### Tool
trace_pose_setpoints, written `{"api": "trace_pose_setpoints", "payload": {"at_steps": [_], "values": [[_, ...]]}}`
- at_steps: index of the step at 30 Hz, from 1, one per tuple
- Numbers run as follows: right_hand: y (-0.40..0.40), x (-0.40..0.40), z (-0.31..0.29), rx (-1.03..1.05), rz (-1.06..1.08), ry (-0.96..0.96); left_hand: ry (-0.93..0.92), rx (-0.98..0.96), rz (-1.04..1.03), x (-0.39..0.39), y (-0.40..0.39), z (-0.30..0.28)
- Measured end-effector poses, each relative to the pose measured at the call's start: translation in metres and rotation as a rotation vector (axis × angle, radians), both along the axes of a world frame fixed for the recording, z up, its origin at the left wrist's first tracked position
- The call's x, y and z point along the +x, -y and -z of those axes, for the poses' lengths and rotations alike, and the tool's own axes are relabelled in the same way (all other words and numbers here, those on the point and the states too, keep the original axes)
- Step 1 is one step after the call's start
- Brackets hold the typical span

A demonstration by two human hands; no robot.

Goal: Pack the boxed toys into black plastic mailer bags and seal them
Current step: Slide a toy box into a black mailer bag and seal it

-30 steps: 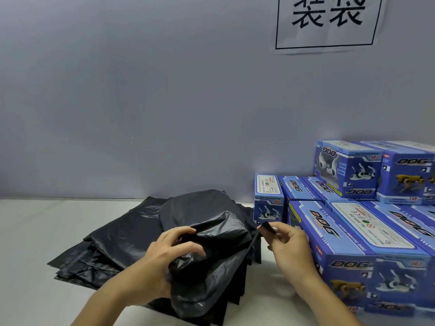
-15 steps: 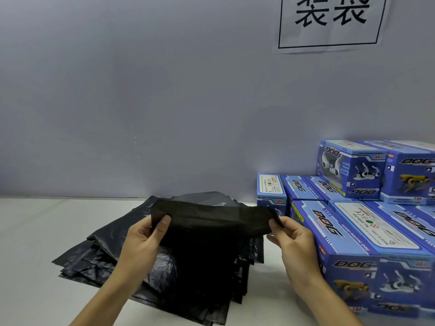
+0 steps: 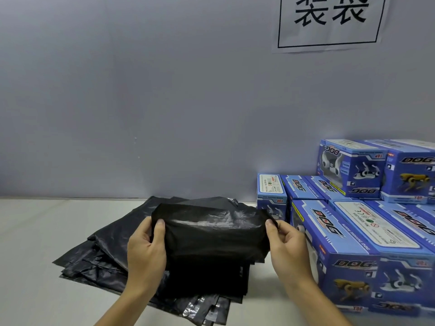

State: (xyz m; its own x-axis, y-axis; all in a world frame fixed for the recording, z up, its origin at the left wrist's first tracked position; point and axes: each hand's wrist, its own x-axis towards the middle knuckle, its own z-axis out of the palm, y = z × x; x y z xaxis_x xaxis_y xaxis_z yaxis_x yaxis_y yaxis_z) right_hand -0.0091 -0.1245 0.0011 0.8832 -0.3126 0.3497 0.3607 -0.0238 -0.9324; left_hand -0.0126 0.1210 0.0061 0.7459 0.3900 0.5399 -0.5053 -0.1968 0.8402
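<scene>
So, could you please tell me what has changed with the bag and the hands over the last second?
The left hand let go of the bunched plastic and took the left edge of the black mailer bag, while the right hand kept its pinch on the right edge. Together they pulled the bag out flat and taut above the pile of bags. The pile and the blue toy boxes stayed where they were.

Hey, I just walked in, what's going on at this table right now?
A person is packing boxed toys. The left hand and right hand each pinch a side of one black mailer bag, holding it spread above the pile of bags on the table. Nothing is in it yet. The blue toy boxes sit stacked to the right, untouched.
</scene>
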Motion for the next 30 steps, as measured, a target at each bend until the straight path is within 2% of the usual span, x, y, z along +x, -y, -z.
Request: {"api": "trace_pose_setpoints", "payload": {"at_steps": [5,11,16,19,25,30], "values": [[-0.008,0.002,0.006,-0.078,0.063,-0.093,-0.078,-0.004,-0.132,0.002,-0.001,0.002],[-0.013,0.008,0.025,-0.238,0.056,-0.313,-0.371,0.127,-0.25,0.004,0.0,0.004],[-0.021,0.002,0.026,-0.464,0.111,-0.313,-0.487,0.206,-0.256,-0.001,0.002,-0.003],[-0.026,-0.002,0.023,-0.566,0.148,-0.293,-0.481,0.229,-0.286,-0.004,0.003,-0.006],[-0.029,-0.006,0.02,-0.582,0.139,-0.276,-0.35,0.227,-0.371,-0.006,0.005,-0.008],[-0.031,-0.009,0.019,-0.582,0.182,-0.244,-0.189,0.348,-0.301,-0.007,0.001,-0.008]]}}
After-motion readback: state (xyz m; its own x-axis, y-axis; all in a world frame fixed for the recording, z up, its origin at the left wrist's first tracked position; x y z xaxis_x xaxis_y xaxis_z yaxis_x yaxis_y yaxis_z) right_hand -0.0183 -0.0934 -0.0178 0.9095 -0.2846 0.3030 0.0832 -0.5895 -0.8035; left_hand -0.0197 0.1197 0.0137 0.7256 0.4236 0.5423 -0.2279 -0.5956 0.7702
